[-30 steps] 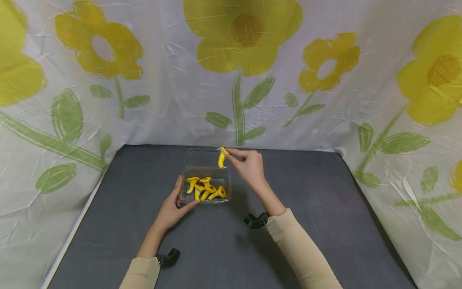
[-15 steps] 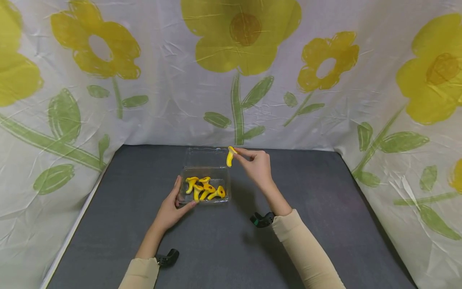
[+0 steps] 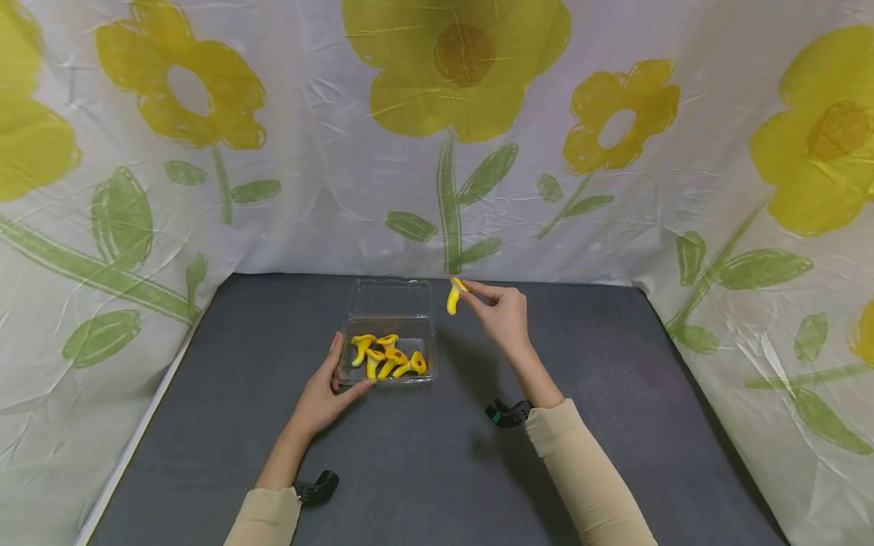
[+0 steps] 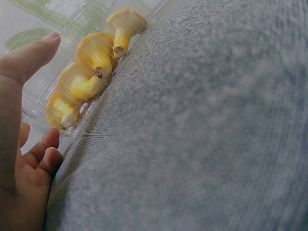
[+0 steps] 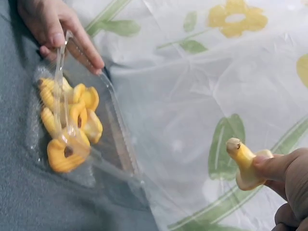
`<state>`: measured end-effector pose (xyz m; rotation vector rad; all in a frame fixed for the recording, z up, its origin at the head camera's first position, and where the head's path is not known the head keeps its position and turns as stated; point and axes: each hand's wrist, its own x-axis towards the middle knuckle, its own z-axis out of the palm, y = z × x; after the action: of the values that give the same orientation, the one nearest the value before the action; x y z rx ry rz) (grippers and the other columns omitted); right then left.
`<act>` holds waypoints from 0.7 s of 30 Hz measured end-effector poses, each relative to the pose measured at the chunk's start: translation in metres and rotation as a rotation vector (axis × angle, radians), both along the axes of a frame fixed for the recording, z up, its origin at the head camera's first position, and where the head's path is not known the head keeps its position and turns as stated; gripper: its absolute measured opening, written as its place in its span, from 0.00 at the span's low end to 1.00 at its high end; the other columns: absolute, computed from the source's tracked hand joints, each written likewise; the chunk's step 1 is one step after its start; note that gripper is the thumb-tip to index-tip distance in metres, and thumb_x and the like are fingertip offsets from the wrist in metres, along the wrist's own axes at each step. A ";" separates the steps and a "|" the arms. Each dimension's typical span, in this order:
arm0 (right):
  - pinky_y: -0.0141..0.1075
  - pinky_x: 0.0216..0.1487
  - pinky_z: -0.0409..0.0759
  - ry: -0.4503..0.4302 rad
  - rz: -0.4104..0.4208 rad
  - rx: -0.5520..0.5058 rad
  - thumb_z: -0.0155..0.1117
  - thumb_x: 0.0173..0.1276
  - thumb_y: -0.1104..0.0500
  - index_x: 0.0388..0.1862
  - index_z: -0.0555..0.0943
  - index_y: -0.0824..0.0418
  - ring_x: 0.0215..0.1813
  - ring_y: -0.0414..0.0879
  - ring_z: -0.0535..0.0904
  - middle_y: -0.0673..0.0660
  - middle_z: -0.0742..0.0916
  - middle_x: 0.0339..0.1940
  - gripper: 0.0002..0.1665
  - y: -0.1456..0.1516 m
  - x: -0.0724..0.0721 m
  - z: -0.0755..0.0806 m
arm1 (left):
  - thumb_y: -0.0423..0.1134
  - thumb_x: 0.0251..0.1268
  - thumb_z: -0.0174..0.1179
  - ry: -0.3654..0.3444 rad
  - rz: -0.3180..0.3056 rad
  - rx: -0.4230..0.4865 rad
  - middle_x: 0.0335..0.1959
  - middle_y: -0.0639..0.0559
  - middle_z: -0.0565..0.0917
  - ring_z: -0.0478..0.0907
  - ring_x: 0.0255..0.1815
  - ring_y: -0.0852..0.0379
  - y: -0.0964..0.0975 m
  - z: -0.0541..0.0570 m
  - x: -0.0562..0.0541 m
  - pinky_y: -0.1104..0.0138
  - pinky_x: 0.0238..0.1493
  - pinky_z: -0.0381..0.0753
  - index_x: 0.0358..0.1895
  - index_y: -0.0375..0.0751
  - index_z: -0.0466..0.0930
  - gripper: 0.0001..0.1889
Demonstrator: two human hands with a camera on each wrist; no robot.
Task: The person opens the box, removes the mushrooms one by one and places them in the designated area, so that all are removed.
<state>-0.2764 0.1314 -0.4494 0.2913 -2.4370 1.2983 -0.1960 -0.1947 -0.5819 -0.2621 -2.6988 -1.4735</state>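
Note:
My right hand (image 3: 505, 317) pinches a yellow chanterelle mushroom (image 3: 454, 297) by its cap between thumb and fingers, raised to the right of a clear plastic clamshell container (image 3: 432, 341). Its stem points down in the head view; the right wrist view shows the stem end of this mushroom (image 5: 246, 164). Several more chanterelles (image 3: 412, 365) lie inside the container, whose lid (image 3: 389, 298) is folded back. At its front left corner my left hand (image 3: 323, 400) holds the container, thumb at the front rim and fingers along the left side. The left wrist view shows mushrooms (image 4: 79, 82) through the wall.
The container stands on a dark grey tabletop (image 3: 382, 470). Behind and on both sides hangs a white curtain (image 3: 307, 189) printed with yellow flowers. Black wrist devices (image 3: 508, 413) sit below both hands.
My right hand has moved to the right with the mushroom, from over the lid's right edge to beyond it. The left hand and container stay in place.

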 end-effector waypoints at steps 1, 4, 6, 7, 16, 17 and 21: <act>0.32 0.16 0.53 -0.004 -0.004 -0.003 0.78 0.70 0.54 0.55 0.93 0.54 0.10 0.39 0.49 0.54 0.79 0.10 0.16 0.001 -0.001 -0.001 | 0.50 0.68 0.74 -0.001 0.000 0.000 0.89 0.46 0.46 0.65 0.34 0.56 0.000 0.000 0.000 0.65 0.39 0.68 0.89 0.48 0.40 0.58; 0.32 0.16 0.53 -0.021 -0.016 0.000 0.78 0.70 0.54 0.55 0.93 0.53 0.10 0.39 0.49 0.47 0.73 0.07 0.16 0.004 -0.002 -0.006 | 0.51 0.68 0.74 -0.002 -0.003 -0.001 0.89 0.46 0.45 0.65 0.34 0.56 0.000 0.000 0.000 0.65 0.40 0.68 0.89 0.48 0.39 0.58; 0.32 0.16 0.53 -0.031 -0.023 0.010 0.77 0.71 0.54 0.55 0.93 0.53 0.10 0.39 0.49 0.45 0.71 0.06 0.15 0.006 -0.004 -0.010 | 0.51 0.68 0.74 -0.003 -0.003 -0.002 0.89 0.46 0.45 0.65 0.34 0.56 0.000 0.000 0.000 0.65 0.40 0.68 0.89 0.49 0.39 0.58; 0.32 0.16 0.53 -0.037 -0.025 0.015 0.77 0.71 0.53 0.55 0.93 0.53 0.10 0.39 0.49 0.46 0.70 0.05 0.16 0.007 -0.005 -0.013 | 0.51 0.68 0.74 -0.001 -0.003 -0.001 0.89 0.46 0.46 0.65 0.33 0.56 0.000 0.000 0.000 0.65 0.39 0.68 0.89 0.49 0.39 0.58; 0.32 0.15 0.53 -0.091 -0.033 0.036 0.77 0.70 0.52 0.54 0.93 0.52 0.09 0.36 0.50 0.47 0.73 0.07 0.15 0.015 -0.013 -0.043 | 0.50 0.68 0.74 0.004 0.000 0.004 0.89 0.46 0.46 0.64 0.32 0.57 0.000 0.000 -0.001 0.65 0.38 0.67 0.89 0.48 0.40 0.58; 0.32 0.15 0.53 -0.100 -0.032 0.033 0.77 0.70 0.52 0.55 0.93 0.51 0.09 0.37 0.50 0.46 0.72 0.06 0.15 0.016 -0.013 -0.046 | 0.51 0.68 0.74 0.002 0.000 0.004 0.89 0.47 0.46 0.64 0.32 0.57 0.000 0.001 0.000 0.66 0.38 0.67 0.89 0.48 0.40 0.58; 0.32 0.14 0.53 -0.122 -0.023 0.025 0.77 0.71 0.51 0.55 0.93 0.52 0.10 0.39 0.50 0.44 0.65 0.04 0.16 0.019 -0.016 -0.061 | 0.51 0.68 0.74 -0.001 0.000 0.001 0.88 0.46 0.47 0.64 0.32 0.57 0.000 0.001 0.000 0.66 0.38 0.67 0.89 0.48 0.40 0.58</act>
<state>-0.2921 0.1507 -0.5106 0.1955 -2.5513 1.3123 -0.1964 -0.1948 -0.5812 -0.2608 -2.6985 -1.4753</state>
